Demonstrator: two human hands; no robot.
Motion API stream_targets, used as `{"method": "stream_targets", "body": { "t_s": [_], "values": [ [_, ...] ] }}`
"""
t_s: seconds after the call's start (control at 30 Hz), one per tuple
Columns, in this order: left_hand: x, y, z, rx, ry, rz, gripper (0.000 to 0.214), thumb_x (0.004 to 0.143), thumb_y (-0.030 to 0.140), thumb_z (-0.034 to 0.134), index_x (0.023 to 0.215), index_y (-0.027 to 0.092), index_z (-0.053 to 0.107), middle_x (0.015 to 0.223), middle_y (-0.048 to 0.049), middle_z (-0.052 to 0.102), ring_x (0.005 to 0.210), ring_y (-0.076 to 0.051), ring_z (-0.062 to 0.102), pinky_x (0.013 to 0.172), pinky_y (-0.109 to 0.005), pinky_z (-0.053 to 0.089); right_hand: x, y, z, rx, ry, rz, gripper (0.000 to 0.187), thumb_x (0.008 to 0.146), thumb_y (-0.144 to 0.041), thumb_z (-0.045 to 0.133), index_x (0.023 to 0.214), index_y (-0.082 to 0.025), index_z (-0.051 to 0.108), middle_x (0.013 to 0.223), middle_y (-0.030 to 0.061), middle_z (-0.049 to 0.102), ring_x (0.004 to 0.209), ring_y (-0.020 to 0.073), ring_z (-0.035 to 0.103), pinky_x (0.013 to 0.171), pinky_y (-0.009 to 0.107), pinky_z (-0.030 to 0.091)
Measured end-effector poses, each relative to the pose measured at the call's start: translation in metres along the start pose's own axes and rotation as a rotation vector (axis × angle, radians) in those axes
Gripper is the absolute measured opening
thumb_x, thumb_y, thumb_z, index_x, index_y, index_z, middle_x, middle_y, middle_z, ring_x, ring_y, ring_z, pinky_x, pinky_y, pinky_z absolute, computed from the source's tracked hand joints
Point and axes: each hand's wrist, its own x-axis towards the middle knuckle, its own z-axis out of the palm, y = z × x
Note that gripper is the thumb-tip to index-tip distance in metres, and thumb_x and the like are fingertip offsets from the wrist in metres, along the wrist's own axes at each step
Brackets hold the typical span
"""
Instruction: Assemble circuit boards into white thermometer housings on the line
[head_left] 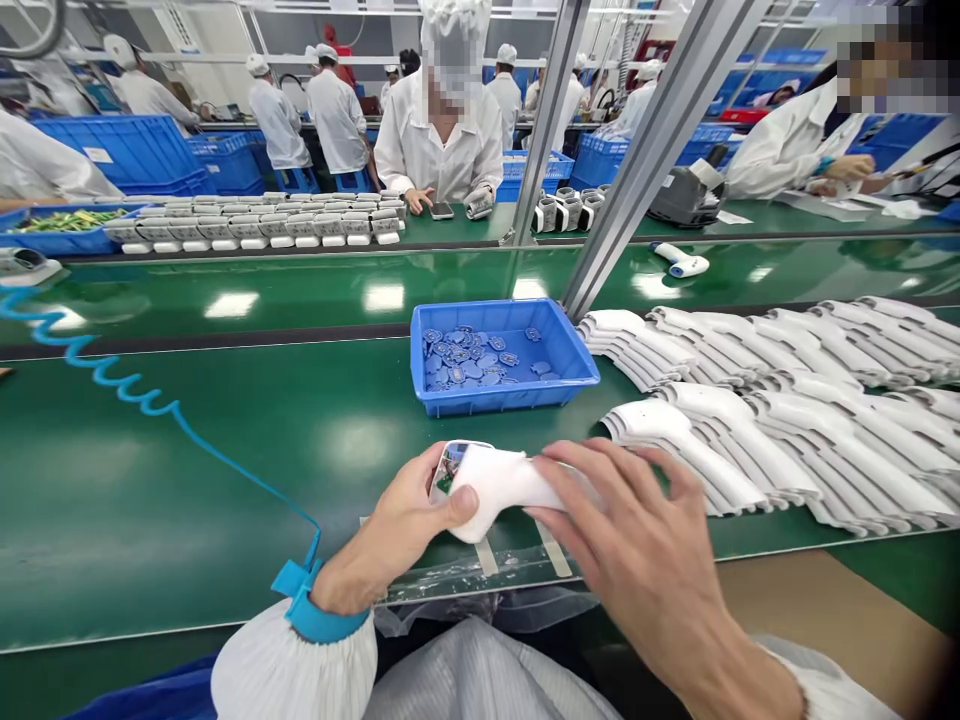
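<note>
Over the near edge of the green bench, my left hand [420,505] grips the head of a white handheld thermometer [491,480], thumb on its side. A shiny screen or window shows at the head's far end. My right hand [630,520] is closed around the thermometer's handle, with the thumb below and fingers above, hiding much of it. Just beyond lies a blue tray [506,398] holding several small blue-grey plates [469,350]. Stacked white pistol-shaped housing shells [697,430] lie to the right of my hands.
A blue wrist strap [322,610] with a coiled cord [127,380] runs from my left wrist across the bench. Behind the tray are a green conveyor [315,285] with a white-and-blue thermometer [681,262] and a slanted metal post [652,150]. Co-workers sit opposite, beside rows of grey-white units [277,222].
</note>
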Motion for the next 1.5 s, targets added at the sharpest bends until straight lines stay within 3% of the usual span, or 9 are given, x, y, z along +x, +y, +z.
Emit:
{"method": "stream_targets", "body": {
  "t_s": [0.2,0.37,0.43,0.67,0.83,0.97,1.2,1.37,1.5],
  "values": [
    [-0.002,-0.016,-0.004,0.087,-0.001,0.068,0.042,0.089,0.047,0.068,0.114,0.013,0.063,0.103,-0.0075,0.067,0.091,-0.020,0.060,0.078,-0.028,0.048,0.006,-0.007,0.018,0.234,-0.148,0.012,0.029,0.095,-0.031,0.063,0.119,-0.016,0.063,0.115,0.0077,0.074,0.100,0.0248,0.066,0.093,0.042,0.041],
    [-0.013,-0.016,0.004,0.373,0.080,0.137,0.059,0.082,0.028,0.077,0.134,0.026,0.051,0.127,-0.0031,0.064,0.112,-0.021,0.061,0.098,-0.031,0.050,0.017,0.008,0.006,0.875,-0.959,0.439,0.020,0.092,-0.038,0.060,0.099,-0.020,0.064,0.078,-0.0008,0.066,0.065,0.0149,0.057,0.058,0.026,0.041],
    [-0.016,-0.021,0.007,0.575,0.177,0.231,0.059,0.083,0.021,0.075,0.136,0.029,0.050,0.133,-0.0004,0.062,0.119,-0.020,0.060,0.104,-0.030,0.049,0.020,0.009,0.002,1.098,-1.073,0.597,0.024,0.095,-0.043,0.055,0.097,-0.019,0.060,0.077,-0.0028,0.058,0.065,0.0117,0.051,0.056,0.023,0.039],
    [-0.021,-0.051,0.008,0.819,0.343,0.505,0.054,0.098,0.020,0.055,0.149,0.030,0.038,0.150,-0.0015,0.051,0.138,-0.016,0.049,0.117,-0.027,0.039,0.017,-0.003,-0.001,1.264,-0.952,0.598,0.029,0.098,-0.048,0.053,0.105,-0.020,0.056,0.080,-0.0043,0.049,0.067,0.0101,0.039,0.058,0.023,0.034],
    [-0.022,-0.028,0.000,0.707,0.128,0.251,0.036,0.092,0.033,0.066,0.126,0.024,0.059,0.116,-0.0016,0.070,0.103,-0.019,0.066,0.088,-0.027,0.053,0.007,-0.002,0.001,1.060,-0.843,0.383,0.022,0.100,-0.042,0.050,0.100,-0.023,0.061,0.090,-0.0005,0.062,0.076,0.0147,0.050,0.069,0.028,0.041],
    [-0.023,-0.004,-0.004,0.712,0.041,0.044,0.025,0.086,0.043,0.069,0.087,0.019,0.063,0.071,0.0038,0.062,0.062,-0.012,0.052,0.056,-0.024,0.039,0.019,-0.009,0.012,1.068,-0.592,0.359,0.027,0.099,-0.041,0.052,0.120,-0.026,0.061,0.115,0.0040,0.065,0.101,0.0185,0.060,0.088,0.031,0.046],
    [-0.017,0.012,-0.003,0.581,0.073,0.181,0.001,0.080,0.017,0.057,0.080,0.016,0.058,0.074,0.0029,0.063,0.062,-0.010,0.051,0.056,-0.021,0.036,0.074,-0.072,0.044,0.652,0.002,0.362,0.050,0.097,-0.042,0.055,0.056,-0.019,0.040,0.057,-0.0048,0.041,0.054,0.0084,0.036,0.055,0.028,0.028],
    [-0.016,-0.003,-0.010,0.769,0.060,0.254,0.006,0.074,0.019,0.053,0.069,0.018,0.051,0.060,-0.0009,0.059,0.050,-0.013,0.047,0.049,-0.026,0.027,0.078,-0.081,0.056,0.518,0.121,0.186,0.050,0.098,-0.024,0.052,0.052,-0.018,0.032,0.052,-0.0052,0.034,0.049,0.0073,0.029,0.051,0.029,0.021],
    [-0.015,-0.008,-0.010,0.959,0.158,0.317,0.013,0.077,0.028,0.054,0.083,0.017,0.057,0.069,-0.0070,0.067,0.053,-0.021,0.057,0.052,-0.029,0.028,0.079,-0.079,0.053,0.573,0.194,0.298,0.052,0.097,-0.022,0.050,0.051,-0.020,0.026,0.050,-0.0057,0.029,0.047,0.0072,0.026,0.050,0.028,0.022]
  ]
}}
